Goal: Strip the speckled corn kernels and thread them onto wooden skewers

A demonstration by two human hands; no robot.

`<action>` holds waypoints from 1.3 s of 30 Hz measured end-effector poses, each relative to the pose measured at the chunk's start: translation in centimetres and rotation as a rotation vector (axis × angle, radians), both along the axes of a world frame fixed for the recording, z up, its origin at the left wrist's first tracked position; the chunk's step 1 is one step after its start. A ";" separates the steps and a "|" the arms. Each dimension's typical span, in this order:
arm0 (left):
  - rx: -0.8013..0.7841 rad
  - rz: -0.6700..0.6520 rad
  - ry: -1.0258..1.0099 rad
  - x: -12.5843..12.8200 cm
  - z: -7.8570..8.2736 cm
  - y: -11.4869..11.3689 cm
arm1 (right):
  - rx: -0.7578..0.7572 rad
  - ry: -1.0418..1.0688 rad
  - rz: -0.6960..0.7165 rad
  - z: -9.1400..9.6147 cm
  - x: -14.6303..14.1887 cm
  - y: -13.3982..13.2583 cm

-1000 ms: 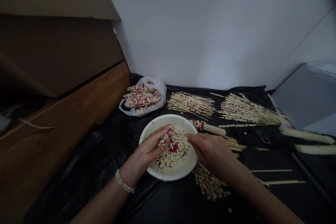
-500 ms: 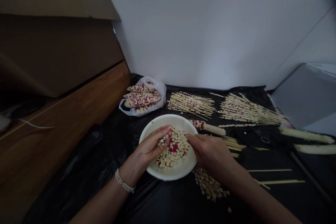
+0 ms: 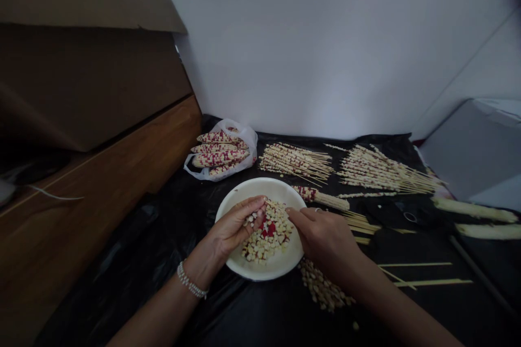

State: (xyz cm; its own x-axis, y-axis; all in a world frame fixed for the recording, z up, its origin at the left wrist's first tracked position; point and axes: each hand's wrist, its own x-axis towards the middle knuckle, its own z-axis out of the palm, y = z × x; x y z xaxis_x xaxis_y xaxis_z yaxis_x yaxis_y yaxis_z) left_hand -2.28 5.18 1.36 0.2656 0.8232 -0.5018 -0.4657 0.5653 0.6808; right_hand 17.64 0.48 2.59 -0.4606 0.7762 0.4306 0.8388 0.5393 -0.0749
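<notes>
A white bowl (image 3: pixel 260 186) holds loose cream and dark-red corn kernels (image 3: pixel 260 245), with a red patch showing on its bottom. Over the bowl's left side my left hand (image 3: pixel 232 230) is cupped around some corn kernels (image 3: pixel 251 219), its thumb and forefinger pinched together at the tip. My right hand (image 3: pixel 328 233) is closed at the right rim, apparently gripping a thin bamboo skewer that spans toward the left fingertips; the fingers hide most of it. A partly stripped corn cob (image 3: pixel 329 199) lies just behind the right hand.
Behind the bowl are corn cobs (image 3: pixel 222 158) in a plastic bag (image 3: pixel 251 138) and two piles of kernel-threaded skewers (image 3: pixel 291 161). Bare skewers (image 3: pixel 431 283), stripped cobs (image 3: pixel 476 210) and a heap of kernels (image 3: pixel 325 287) lie rightward on black plastic sheeting (image 3: pixel 163 249). A white wall (image 3: pixel 305 54) stands behind.
Both hands stay over the bowl almost unmoved; the right has shifted very slightly. One bare skewer beside the right forearm shows at a slightly different angle.
</notes>
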 end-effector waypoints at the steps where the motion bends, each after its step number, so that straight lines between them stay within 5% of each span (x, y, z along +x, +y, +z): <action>1: -0.005 0.002 0.000 0.0 0.1 -0.1 | 0.005 0.008 -0.006 -0.1 -0.1 0.0; 18: -0.091 -0.069 -0.081 1.8 0.4 -1.2 | -0.103 0.048 -0.042 -0.4 -1.2 -0.2; 30: -0.220 0.255 -0.256 -0.3 2.7 0.8 | -0.250 -0.010 -0.149 3.0 2.5 -0.6; 39: -0.096 -0.026 -0.178 2.5 0.8 -2.0 | -0.229 0.060 -0.035 1.0 -0.2 -1.0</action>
